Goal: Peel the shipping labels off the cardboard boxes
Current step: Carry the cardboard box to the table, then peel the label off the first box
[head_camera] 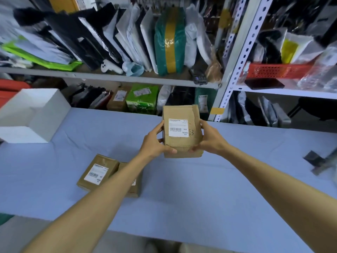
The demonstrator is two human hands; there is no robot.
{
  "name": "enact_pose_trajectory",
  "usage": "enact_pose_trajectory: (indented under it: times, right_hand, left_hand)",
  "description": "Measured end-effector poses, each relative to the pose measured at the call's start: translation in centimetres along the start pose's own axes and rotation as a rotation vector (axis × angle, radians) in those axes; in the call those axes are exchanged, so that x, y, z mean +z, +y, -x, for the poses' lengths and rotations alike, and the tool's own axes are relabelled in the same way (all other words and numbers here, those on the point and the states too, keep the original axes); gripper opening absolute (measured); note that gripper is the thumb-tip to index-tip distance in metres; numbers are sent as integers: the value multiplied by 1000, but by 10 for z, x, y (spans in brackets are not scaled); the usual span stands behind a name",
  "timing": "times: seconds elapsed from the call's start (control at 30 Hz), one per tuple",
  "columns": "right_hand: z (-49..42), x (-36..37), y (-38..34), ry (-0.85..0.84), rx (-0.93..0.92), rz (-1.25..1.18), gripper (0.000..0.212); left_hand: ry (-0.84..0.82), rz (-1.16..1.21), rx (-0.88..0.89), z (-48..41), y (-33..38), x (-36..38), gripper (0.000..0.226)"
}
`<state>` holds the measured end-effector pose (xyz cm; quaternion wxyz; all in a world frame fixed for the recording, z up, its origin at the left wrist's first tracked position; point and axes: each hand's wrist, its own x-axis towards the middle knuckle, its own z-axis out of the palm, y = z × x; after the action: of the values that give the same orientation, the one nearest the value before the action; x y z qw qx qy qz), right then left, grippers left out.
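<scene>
The cardboard box (191, 114) is held upright over the desk (228, 179), its labelled face turned toward the camera. Whether its lower edge touches the desk cannot be told.

Hand state:
- The left hand (155, 141) grips the left side of the cardboard box, fingers wrapped behind the edge and the thumb lying across the lower front face.
- The right hand (209, 139) grips the right side in the same manner, its thumb on the lower front face.

Label position: the white shipping label (178, 127), printed with a barcode, lies flat on the upper middle of the front face, between the two hands. Neither hand touches it; both thumbs sit below it. Handwritten marks stand on the cardboard just right of the label.

Other items, relative to the cardboard box:
- A second box (107, 161) lies flat on the desk below and to the left, carrying its own label (95, 173).
- A third box (135, 189) lies touching the second, partly hidden under the left forearm.
- An open white carton (34, 114) stands well to the left.
- A shelving rack (235, 70) filled with parcels stands behind.
</scene>
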<state>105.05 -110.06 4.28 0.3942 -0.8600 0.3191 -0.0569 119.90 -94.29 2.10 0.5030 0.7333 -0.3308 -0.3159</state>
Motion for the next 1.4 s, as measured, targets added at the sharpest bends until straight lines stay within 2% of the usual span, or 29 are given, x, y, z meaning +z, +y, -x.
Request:
enact_pose_trajectory:
  times: [0.37,0.5,0.67,0.83,1.03,1.13,1.27,1.4]
  right_hand:
    - [19,69,62,18,126,-167,107]
    - [38,100,90,-6,195,-176,119]
    - [59,122,109,-77,290,-140,126]
    - [65,129,112,-101,283,-154,126]
    - [67,130,114,-159,320,-149,122]
    - [70,132,113,-145,335,-178,119]
    - [72,136,106,-166,334,-199,121]
    - [72,139,99,-181,315,-196,125]
  left_hand:
    - [-78,82,-168,13,-80,31,120]
    - [-88,131,-239,34,-116,52,122]
    - [-96,141,-254,56,-143,69,119]
    - [-72,146,-249,70,-155,73,121]
    - [-160,-12,-254,70,-153,63,124]
    - [-162,-68,-254,69,-152,61,114]
    - [-72,-72,-235,70,-152,59,90]
    - [-50,-75,-197,72,-157,56,85]
